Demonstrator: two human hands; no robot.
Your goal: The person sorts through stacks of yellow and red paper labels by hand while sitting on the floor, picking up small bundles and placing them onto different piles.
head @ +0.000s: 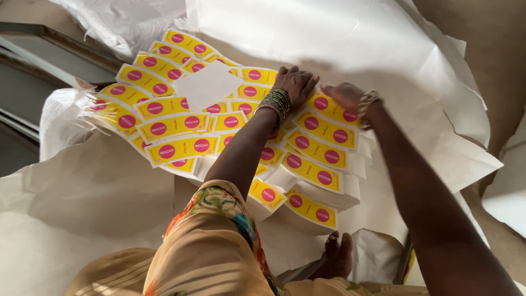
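Note:
Several stacks of yellow rectangular labels with pink circles (181, 123) lie spread in rows on white paper sheets (350, 33) on the floor. My left hand (296, 83), with bangles at the wrist, rests flat on the far end of the middle stacks. My right hand (344, 95), also with a bracelet, presses on the top label of the right-hand stacks (323, 131) beside it. Neither hand has lifted anything. A blank white sheet (208, 85) lies across some of the labels left of my left hand.
A white woven sack (66, 118) lies under the left stacks, and another (120, 19) is bunched at the back. My foot (337, 257) and patterned cloth over my knee (219, 241) are in front. A grey step edge (33, 60) runs at the left.

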